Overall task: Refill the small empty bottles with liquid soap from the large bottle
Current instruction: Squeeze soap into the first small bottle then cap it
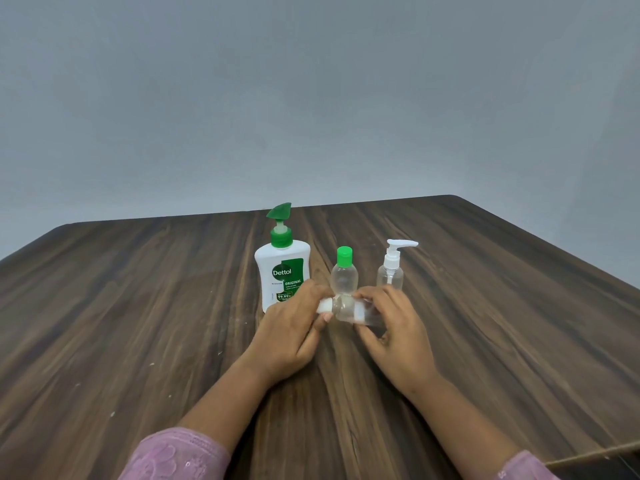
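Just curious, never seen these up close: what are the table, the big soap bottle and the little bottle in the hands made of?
Table: seemingly wood or wood-print laminate, matte, with streaky dark grain. Big soap bottle: opaque white plastic, slightly glossy, with a green pump. Little bottle: probably clear plastic, see-through walls, white cap.

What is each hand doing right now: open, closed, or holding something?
Left hand: pinches the white cap of the small clear bottle.
Right hand: grips the body of that bottle, held sideways.
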The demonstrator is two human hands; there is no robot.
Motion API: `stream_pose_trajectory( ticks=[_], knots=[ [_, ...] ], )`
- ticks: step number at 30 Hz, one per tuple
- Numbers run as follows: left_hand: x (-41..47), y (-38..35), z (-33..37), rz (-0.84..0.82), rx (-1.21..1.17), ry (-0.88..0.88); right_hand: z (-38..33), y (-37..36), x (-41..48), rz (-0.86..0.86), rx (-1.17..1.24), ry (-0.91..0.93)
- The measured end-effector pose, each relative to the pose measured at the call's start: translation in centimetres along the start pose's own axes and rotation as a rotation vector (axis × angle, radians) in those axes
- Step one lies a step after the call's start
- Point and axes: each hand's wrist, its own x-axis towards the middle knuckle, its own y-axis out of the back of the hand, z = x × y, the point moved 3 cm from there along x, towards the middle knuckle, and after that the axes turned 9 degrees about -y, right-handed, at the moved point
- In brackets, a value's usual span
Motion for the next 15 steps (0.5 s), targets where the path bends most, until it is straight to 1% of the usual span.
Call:
stream_pose_trajectory(
  ticks=[3,5,7,10,12,14,15],
  knots=[
    [-0.3,0.1,-0.5,0.078,0.083,0.063,0.0,0.0,0.0,0.001,-0.006,-0.005],
    [-0.5,0.8,-0.8,0.182,0.098,0.129,0.0,0.1,0.0,0.023,0.008,-0.013],
    [-0.4,2.0,-1.1,0.36,0.114,0.174,-0.1,0.3,0.0,0.021,0.042,-0.037],
    [-0.7,4.2,-2.1,0.684,0.198,0.242,-0.3,0.4,0.1,-0.002,0.081,-0.078],
    [-1.5,5.7,-3.7,0.839,0.228,0.348,-0.4,0.4,0.1,0.005,0.116,-0.1],
    [-2.9,7.1,-5.8,0.91,0.239,0.499,-0.5,0.5,0.1,0.017,0.131,-0.105],
    [-3.7,7.6,-6.8,0.925,0.234,0.603,-0.6,0.6,0.1,0.021,0.129,-0.105]
  ],
)
